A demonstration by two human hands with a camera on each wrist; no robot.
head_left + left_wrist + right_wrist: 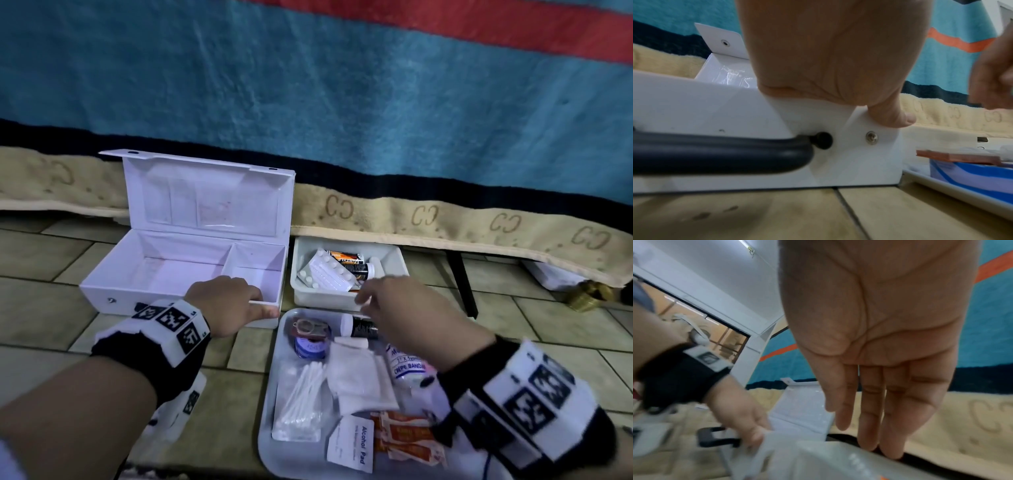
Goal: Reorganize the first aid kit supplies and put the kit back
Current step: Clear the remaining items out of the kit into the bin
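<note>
The white first aid kit box (144, 296) lies on the tiled floor, empty, with its lid (205, 195) standing up. My left hand (229, 305) grips the box's front right rim; the thumb (892, 116) presses the front wall (735, 105) above the dark handle (715, 154). My right hand (394, 301) hovers with straight fingers (871, 410) over a small white bin (317, 298) and holds nothing. In the bin lie blister packs (325, 274) and bottles. A white tray (270, 394) carries cotton swabs (301, 394), gauze (359, 377), an alcohol pad (352, 445), plasters (407, 438), a crepe bandage (407, 366), a tape roll (310, 346) and a bottle (359, 327).
A bed with a blue blanket (342, 102) and a beige hem overhangs right behind the box and bin. A black bed leg (464, 284) stands right of the bin. A brass object (587, 298) sits far right under the bed.
</note>
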